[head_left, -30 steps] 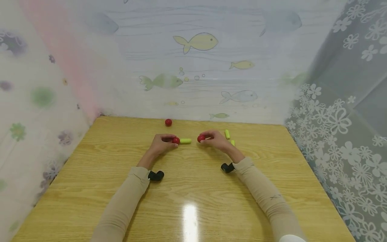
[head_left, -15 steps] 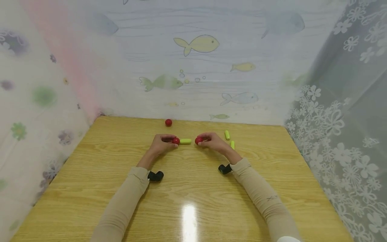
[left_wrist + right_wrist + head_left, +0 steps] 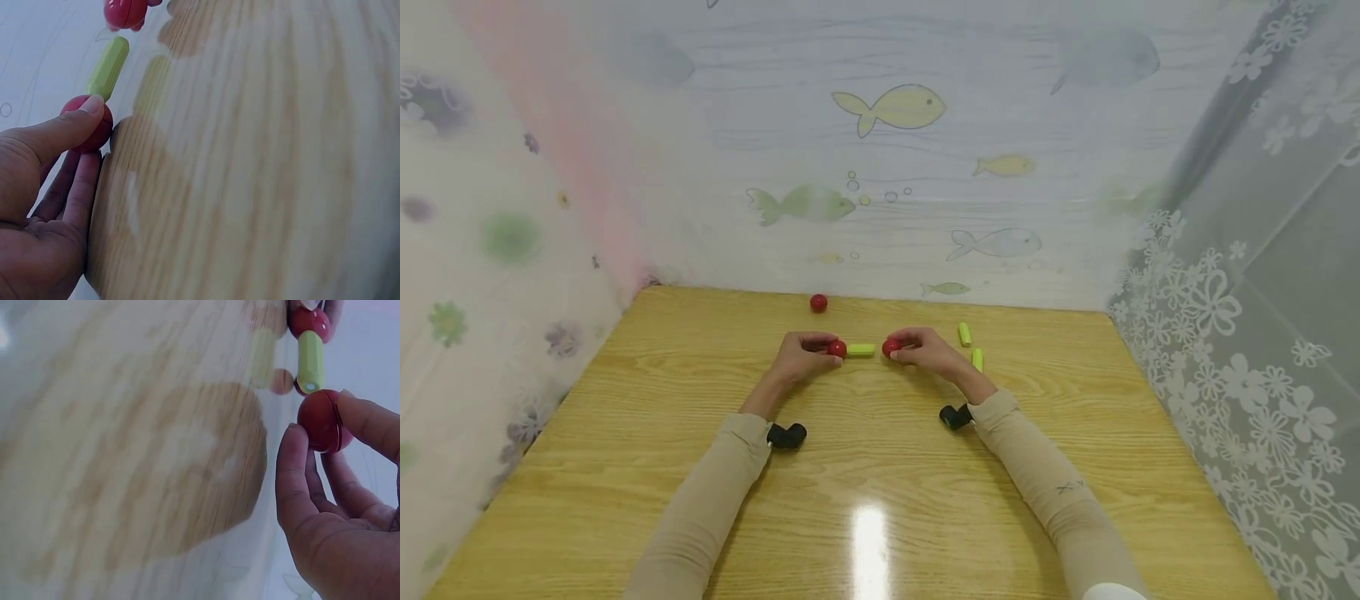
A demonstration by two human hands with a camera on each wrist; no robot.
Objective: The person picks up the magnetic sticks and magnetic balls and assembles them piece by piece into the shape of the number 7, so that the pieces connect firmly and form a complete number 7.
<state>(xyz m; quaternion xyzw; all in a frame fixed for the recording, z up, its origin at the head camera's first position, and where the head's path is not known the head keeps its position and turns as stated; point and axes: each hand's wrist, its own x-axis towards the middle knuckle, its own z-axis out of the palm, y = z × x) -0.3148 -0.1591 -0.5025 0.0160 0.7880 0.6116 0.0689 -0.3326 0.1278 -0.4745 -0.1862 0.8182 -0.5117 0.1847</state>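
The wooden table (image 3: 820, 517) lies beneath everything. My left hand (image 3: 801, 358) pinches the left red ball (image 3: 837, 349) between thumb and fingers; my right hand (image 3: 928, 350), fingers partly curled, pinches the right red ball (image 3: 317, 422) the same way. Between them, the green stick (image 3: 861, 350) touches the left ball and stops just short of the right. All look light and stiff; the glossy balls are probably slippery, best held across the middle, the stick by its faceted sides

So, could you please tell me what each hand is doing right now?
Left hand: holding a red ball, yellow-green stick against it.
Right hand: holding a second red ball.
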